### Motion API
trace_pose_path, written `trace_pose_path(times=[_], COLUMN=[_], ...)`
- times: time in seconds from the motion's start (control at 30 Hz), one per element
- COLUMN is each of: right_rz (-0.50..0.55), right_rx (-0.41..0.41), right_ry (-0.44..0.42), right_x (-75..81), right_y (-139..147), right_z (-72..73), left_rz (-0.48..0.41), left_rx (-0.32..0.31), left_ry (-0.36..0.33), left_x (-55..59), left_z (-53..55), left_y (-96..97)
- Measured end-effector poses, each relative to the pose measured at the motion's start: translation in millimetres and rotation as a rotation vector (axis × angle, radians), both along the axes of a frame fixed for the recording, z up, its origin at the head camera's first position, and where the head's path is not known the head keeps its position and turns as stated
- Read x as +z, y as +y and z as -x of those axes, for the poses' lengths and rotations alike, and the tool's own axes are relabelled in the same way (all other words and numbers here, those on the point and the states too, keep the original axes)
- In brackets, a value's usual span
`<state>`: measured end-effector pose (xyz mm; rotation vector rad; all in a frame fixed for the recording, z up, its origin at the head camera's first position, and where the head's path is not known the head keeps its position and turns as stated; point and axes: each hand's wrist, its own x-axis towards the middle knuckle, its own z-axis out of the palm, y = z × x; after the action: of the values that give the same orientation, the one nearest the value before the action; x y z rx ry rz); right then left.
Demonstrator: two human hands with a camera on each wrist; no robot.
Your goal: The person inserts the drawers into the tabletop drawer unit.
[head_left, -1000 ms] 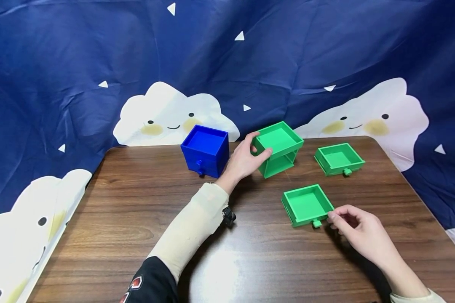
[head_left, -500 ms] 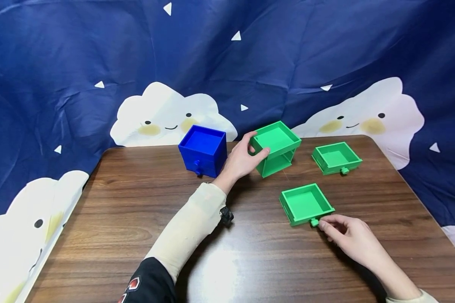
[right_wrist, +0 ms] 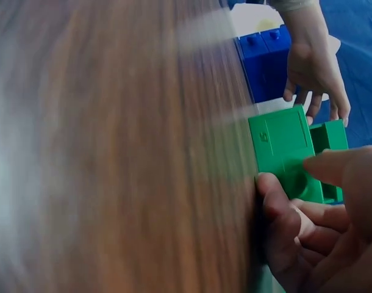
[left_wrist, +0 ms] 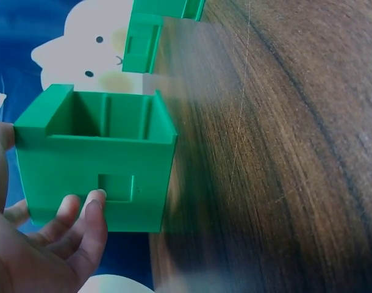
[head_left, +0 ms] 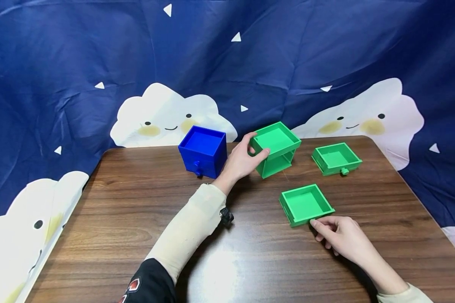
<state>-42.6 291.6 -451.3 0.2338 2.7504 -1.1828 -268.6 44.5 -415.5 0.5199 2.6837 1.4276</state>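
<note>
My left hand (head_left: 242,160) grips the left side of a green drawer cabinet (head_left: 277,143), an open-fronted frame with a shallow tray top. In the left wrist view, several fingers lie against the cabinet's side wall (left_wrist: 143,213). At the front of the table, my right hand (head_left: 343,237) pinches the knob of a green drawer (head_left: 307,203), with the fingers hiding that knob in the head view. The drawer's front panel (right_wrist: 283,137) faces my right hand in the right wrist view, thumb and fingers around the knob.
A second green drawer (head_left: 336,158) with its knob forward lies at the back right. A blue cabinet (head_left: 202,151) with drawers in it stands left of the green one. All rest on a wooden table (head_left: 136,219) before a dark blue cloud-print curtain (head_left: 220,54).
My right hand has moved left from the drawer's front right corner to its knob and now pinches it. My left hand has stayed on the green cabinet; the view shifted slightly.
</note>
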Motion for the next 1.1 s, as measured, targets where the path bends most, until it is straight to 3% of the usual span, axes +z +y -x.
trace_pose_path(times=[0.17,0.47,0.7,1.1], right_rz=[0.080,0.293,0.362,0.457], right_rx=[-0.025,-0.087,-0.115,-0.155], right_ry=[-0.035,0.050,0.100,0.108], right_x=[-3.1,-6.3,-8.9,-7.0], right_y=[-3,-1,2,3], right_z=[2.5,5.1,6.3,11.3], left_rz=[-0.012,-0.012,-0.021,-0.028], left_rx=[-0.004,0.003,0.006,0.002], left_ry=[-0.001,0.005,0.012,0.009], left_x=[-1.3,-1.8,-2.5,-3.0], left_z=[-0.1,-1.4,-1.5,-0.4], left_y=[0.5,0.9,1.1,0.8])
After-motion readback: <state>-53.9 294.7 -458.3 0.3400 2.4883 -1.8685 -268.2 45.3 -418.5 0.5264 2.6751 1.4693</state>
